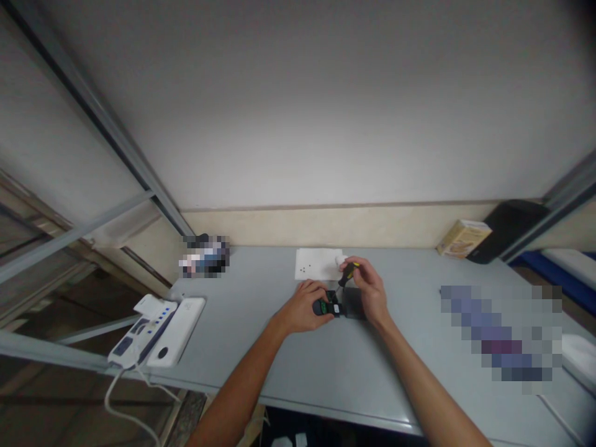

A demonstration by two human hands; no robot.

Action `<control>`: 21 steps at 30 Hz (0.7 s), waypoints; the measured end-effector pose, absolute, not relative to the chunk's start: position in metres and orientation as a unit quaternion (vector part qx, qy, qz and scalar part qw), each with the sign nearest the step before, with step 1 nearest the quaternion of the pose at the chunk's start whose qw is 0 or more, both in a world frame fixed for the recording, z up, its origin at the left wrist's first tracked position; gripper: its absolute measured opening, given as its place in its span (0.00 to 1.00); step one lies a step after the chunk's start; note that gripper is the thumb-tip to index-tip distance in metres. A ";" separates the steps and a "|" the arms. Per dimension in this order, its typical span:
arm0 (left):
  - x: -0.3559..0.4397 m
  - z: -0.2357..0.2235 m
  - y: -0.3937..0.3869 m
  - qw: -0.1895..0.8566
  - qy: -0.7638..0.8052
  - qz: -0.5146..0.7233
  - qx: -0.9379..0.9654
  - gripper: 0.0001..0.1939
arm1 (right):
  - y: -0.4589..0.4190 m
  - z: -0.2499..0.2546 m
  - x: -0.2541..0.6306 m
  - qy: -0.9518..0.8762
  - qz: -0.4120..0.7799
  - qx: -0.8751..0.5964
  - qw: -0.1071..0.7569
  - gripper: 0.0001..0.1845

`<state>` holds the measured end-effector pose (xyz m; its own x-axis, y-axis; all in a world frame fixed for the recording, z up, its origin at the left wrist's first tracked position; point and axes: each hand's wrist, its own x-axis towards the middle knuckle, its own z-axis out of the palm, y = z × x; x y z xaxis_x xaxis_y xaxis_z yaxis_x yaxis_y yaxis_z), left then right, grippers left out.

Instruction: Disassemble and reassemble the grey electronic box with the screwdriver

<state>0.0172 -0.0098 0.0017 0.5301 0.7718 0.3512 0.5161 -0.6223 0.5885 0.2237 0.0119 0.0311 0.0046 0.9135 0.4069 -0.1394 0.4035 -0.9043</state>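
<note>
My right hand is closed round the black and yellow handle of a screwdriver. Its shaft points down and left at a small black device with a green circuit board showing. My left hand grips this device from the left, thumb at the near side and fingers at the far side. A dark flat piece lies beside the device, partly under my right hand. Just beyond my hands is a white sheet with several small dark dots, probably screws, and a small white object at its right edge.
On the left of the grey table lie a white power strip with a cable and a white power bank. A yellow box and a black panel stand at the back right. Blurred items lie at both sides.
</note>
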 end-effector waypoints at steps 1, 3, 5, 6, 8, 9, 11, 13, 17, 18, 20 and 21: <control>0.017 0.002 -0.010 0.211 0.380 0.302 0.848 0.14 | 0.012 0.031 0.223 -0.564 0.425 -0.335 0.624 0.11; 0.017 0.002 -0.010 0.211 0.378 0.302 0.849 0.13 | 0.013 0.030 0.223 -0.571 0.403 -0.331 0.634 0.09; 0.017 0.001 -0.010 0.211 0.376 0.302 0.850 0.13 | 0.013 0.029 0.223 -0.576 0.377 -0.348 0.636 0.07; 0.017 0.001 -0.010 0.211 0.375 0.302 0.851 0.13 | 0.014 0.029 0.224 -0.577 0.372 -0.359 0.633 0.07; 0.017 0.001 -0.009 0.210 0.375 0.301 0.851 0.14 | 0.014 0.030 0.225 -0.570 0.387 -0.372 0.621 0.09; 0.017 0.001 -0.009 0.209 0.375 0.300 0.852 0.14 | 0.014 0.030 0.226 -0.566 0.400 -0.371 0.618 0.10; 0.018 0.002 -0.009 0.207 0.376 0.302 0.851 0.13 | 0.013 0.033 0.225 -0.559 0.422 -0.356 0.619 0.12; 0.018 0.003 -0.010 0.205 0.376 0.304 0.851 0.13 | 0.011 0.034 0.222 -0.561 0.425 -0.343 0.622 0.13; 0.017 0.005 -0.010 0.208 0.376 0.300 0.852 0.14 | 0.010 0.034 0.221 -0.570 0.378 -0.360 0.634 0.09; 0.017 0.005 -0.011 0.208 0.377 0.298 0.852 0.14 | 0.011 0.033 0.222 -0.569 0.371 -0.368 0.635 0.08; 0.017 0.005 -0.011 0.208 0.378 0.297 0.852 0.14 | 0.013 0.031 0.225 -0.565 0.378 -0.376 0.629 0.09; 0.017 0.005 -0.011 0.208 0.378 0.297 0.852 0.14 | 0.013 0.031 0.227 -0.562 0.389 -0.376 0.626 0.09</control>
